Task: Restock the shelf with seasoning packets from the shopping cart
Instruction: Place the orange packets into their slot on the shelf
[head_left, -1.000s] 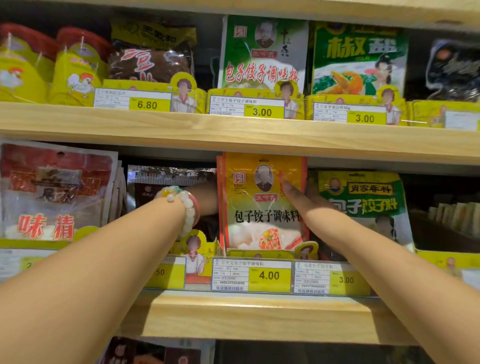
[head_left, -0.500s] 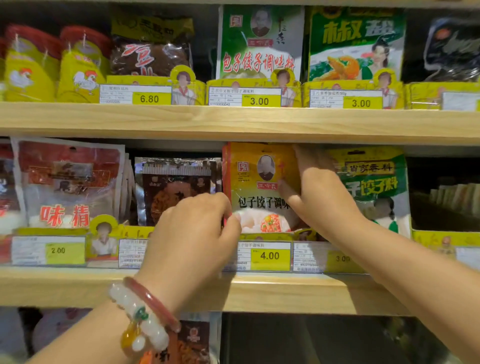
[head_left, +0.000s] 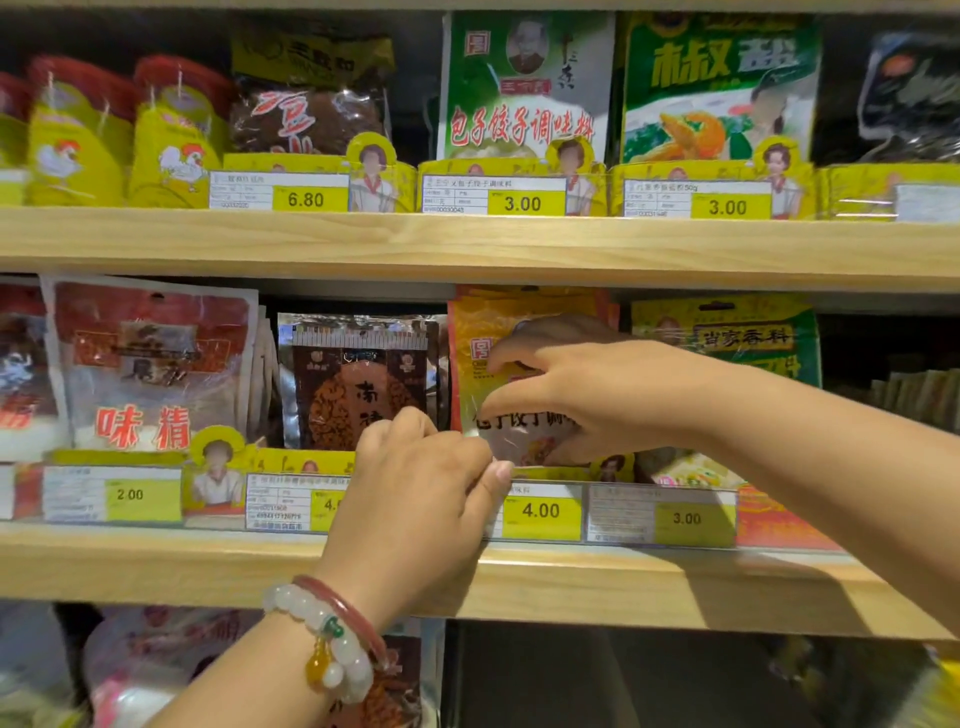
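Since a second ago the left hand (head_left: 415, 499) has come back out of the shelf and now sits at the lower left corner of the orange seasoning packet (head_left: 524, 374), while the right hand (head_left: 587, 395) has slid from the packet's right edge across its front.

From the head camera, the only view, the packet stands upright in its slot on the middle shelf (head_left: 156, 566), between the dark brown packet (head_left: 358, 379) on its left and the green packet (head_left: 727, 343) on its right. The right hand is spread, thumb low and fingers high, lying against the packet's face; I cannot tell whether it really pinches it. The left hand is curled, thumb and fingers closing on the packet's bottom corner just above the 4.00 price tag (head_left: 540, 512).

I'd judge this as the seating step: the packet is in place and being squared up. The next move likely calls for letting go and drawing both arms straight back toward the cart, which is out of view.

Room is tight. The upper shelf board (head_left: 467, 244) hangs just over the packet's top, the yellow tag rail (head_left: 649, 475) fences its foot, and neighbours touch or nearly touch on both sides. Open space is only toward the person.
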